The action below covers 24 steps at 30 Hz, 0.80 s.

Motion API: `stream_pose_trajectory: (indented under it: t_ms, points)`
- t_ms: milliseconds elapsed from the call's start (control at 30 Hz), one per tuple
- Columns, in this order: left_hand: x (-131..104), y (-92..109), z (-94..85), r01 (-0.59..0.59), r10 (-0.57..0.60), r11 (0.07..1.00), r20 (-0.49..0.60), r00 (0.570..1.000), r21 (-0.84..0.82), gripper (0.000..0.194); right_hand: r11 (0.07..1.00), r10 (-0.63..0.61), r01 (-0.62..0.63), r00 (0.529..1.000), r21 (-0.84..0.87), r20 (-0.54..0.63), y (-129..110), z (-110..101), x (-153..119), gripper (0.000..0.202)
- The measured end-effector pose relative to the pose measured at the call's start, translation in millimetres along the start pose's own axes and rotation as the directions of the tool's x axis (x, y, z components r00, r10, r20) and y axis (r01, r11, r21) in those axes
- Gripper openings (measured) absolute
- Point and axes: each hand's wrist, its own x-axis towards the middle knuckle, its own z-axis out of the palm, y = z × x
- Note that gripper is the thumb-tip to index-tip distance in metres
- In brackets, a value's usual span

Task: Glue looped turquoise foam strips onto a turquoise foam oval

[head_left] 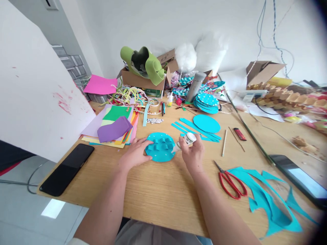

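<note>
A blue paper oval (160,156) lies on the wooden table, with wavy blue strips across its upper half and small white dots on it. My left hand (135,153) rests at its left edge, fingers apart, thumb and fingertips pressing on the paper. In my right hand (192,153) is a white glue bottle (189,137), tilted with its nozzle down at the oval's right edge. Behind the right hand lie flat blue strips (184,128) and a plain blue oval (206,123).
Red-handled scissors (233,183) and blue paper scraps (270,204) lie at the right, near a phone (298,177). Another phone (67,170) and coloured sheets (114,129) are at the left. A grey flask (195,87) and a box (143,81) stand behind.
</note>
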Motion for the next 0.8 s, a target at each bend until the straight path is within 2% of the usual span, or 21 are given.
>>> stream_pose_trajectory:
  t_ms: [133, 367, 567, 800]
  points:
    - [-1, 0, -3.6, 0.037, -0.036, 0.999, 0.022, 0.999, -0.038, 0.054, 0.997, 0.026, -0.029, 0.999, 0.075, 0.040, -15, 10, -8, 0.027]
    - [1, -6, 0.5, 0.049, -0.049, 0.996, 0.000, 0.999, -0.078, 0.049, 0.988, -0.041, 0.006, 0.973, 0.154, 0.228, -37, 34, -18, 0.030]
    - [3, -12, 6.3, 0.031, -0.036, 0.994, -0.042, 0.998, -0.100, 0.050, 0.991, -0.110, 0.089, 0.965, 0.097, 0.238, -39, 51, -25, 0.032]
    - [0, -7, 4.4, 0.023, -0.031, 0.994, -0.070, 0.997, -0.107, 0.044, 0.991, -0.126, 0.107, 0.957, 0.083, 0.261, -39, 53, -29, 0.031]
